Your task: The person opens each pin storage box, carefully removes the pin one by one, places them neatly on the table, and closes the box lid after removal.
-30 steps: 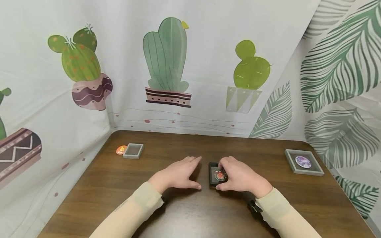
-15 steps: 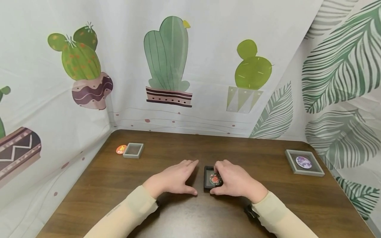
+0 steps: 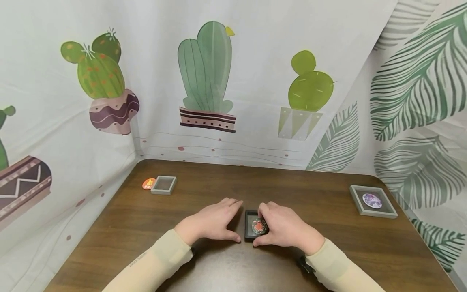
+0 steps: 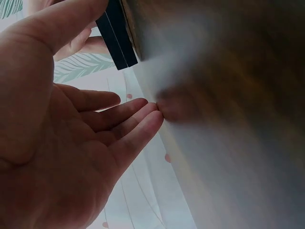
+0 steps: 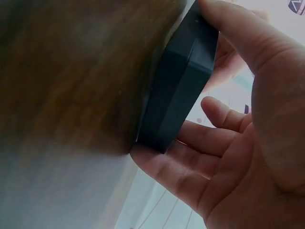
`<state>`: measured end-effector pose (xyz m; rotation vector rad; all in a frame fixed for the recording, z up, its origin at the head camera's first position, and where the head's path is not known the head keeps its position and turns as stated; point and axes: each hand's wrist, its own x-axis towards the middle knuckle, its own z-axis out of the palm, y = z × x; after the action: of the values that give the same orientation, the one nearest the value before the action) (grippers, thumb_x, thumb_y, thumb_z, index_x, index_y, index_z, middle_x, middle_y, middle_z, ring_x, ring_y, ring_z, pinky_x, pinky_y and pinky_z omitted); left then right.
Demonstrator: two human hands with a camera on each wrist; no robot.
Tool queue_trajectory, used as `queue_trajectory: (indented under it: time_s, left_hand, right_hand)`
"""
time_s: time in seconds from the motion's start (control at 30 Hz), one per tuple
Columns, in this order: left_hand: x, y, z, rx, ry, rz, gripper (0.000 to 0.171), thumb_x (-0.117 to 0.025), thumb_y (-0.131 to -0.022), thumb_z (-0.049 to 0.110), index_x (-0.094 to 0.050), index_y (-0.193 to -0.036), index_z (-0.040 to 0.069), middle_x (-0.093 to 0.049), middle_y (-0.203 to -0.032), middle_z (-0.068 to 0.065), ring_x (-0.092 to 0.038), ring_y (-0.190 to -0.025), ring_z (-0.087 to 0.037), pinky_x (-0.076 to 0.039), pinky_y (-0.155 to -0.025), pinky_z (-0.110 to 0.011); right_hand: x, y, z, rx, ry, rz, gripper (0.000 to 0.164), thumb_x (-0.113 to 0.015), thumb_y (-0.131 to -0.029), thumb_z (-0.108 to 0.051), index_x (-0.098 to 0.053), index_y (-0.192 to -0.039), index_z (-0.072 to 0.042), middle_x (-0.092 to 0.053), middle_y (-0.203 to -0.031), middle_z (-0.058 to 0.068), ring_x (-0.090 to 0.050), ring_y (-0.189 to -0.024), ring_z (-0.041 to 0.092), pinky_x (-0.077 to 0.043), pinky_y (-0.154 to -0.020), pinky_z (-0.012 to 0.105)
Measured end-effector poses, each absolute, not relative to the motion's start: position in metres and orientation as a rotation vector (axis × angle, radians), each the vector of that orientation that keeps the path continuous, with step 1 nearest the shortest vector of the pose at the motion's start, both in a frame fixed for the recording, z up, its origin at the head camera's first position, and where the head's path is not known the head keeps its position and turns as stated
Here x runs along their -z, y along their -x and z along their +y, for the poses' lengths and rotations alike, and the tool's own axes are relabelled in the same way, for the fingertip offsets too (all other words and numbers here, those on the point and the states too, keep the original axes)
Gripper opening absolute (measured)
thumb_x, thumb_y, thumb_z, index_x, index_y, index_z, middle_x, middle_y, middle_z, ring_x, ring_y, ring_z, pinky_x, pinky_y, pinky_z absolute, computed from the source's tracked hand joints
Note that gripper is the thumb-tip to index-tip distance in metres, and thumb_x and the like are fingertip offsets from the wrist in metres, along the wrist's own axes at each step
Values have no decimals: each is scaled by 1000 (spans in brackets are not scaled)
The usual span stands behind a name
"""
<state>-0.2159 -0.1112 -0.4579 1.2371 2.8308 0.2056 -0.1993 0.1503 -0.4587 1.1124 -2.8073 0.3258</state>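
Near the middle of the table, my right hand (image 3: pixel 283 225) holds a black square display frame (image 3: pixel 249 232) by its near and far edges, thumb toward me. A round badge with a red design (image 3: pixel 258 226) shows through the clear pane, partly covered by the fingers. In the right wrist view the fingertips and thumb meet the frame's thick black side (image 5: pixel 178 90). My left hand (image 3: pixel 215 222) lies just left of the frame with fingers straight and thumb apart, holding nothing. In the left wrist view its fingertips (image 4: pixel 155 114) are at the tabletop, apart from the frame's corner (image 4: pixel 116 36).
A small grey frame (image 3: pixel 163 185) lies at the back left, over the edge of a round orange badge (image 3: pixel 148 183). At the right side, a larger grey frame (image 3: pixel 383 211) holds a purple badge (image 3: pixel 372 200). Printed cloth (image 3: pixel 255 81) hangs behind the brown table (image 3: pixel 204 174).
The black frame has moved left and toward me with my right hand gripping it. My left hand has drawn slightly toward me and left, still spread. The grey frames stay put.
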Motion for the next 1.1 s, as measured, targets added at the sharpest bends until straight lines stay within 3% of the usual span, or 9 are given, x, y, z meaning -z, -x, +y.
queue_trajectory:
  time_s: [1.1]
  left_hand:
    - [459,213,-107,-191,-1228,2842,110,-69,-73,73,-33,-150,2,-42,-148,-11,-36,-134,-23,-36,-105,-36]
  right_hand:
    - [460,197,150,-250,-1121,-2745,83,-67,-54,-86,-46,-97,-18,-44,-80,-10,-45,-70,8,-45,-58,29]
